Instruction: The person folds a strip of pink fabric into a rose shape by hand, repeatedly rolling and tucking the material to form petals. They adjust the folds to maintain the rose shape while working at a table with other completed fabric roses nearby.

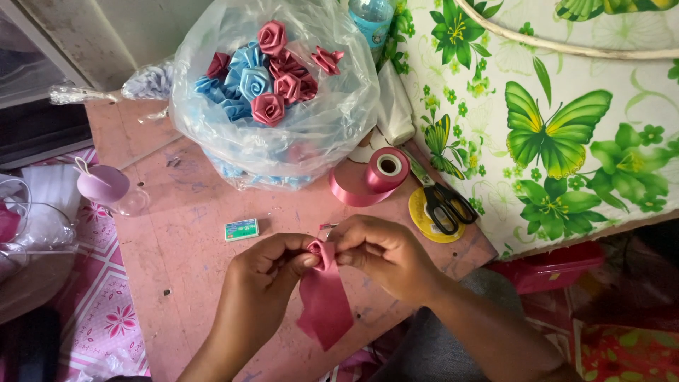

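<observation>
A worn pink table (184, 233) fills the head view, with a green butterfly cloth (566, 127) along its right side. Both hands meet over the table's near edge: the left hand (272, 265) pinches the small rolled bud of a pink ribbon (324, 297), and the right hand (378, 251) grips the same bud from the other side, the loose tail hanging below. Behind the hands stands a clear bag (276, 92) of finished pink and blue ribbon roses; right of it lie a ribbon roll (385, 170) and scissors (442, 201). Rolling well, I judge, needs tight, even turns and a firmly pinched base
</observation>
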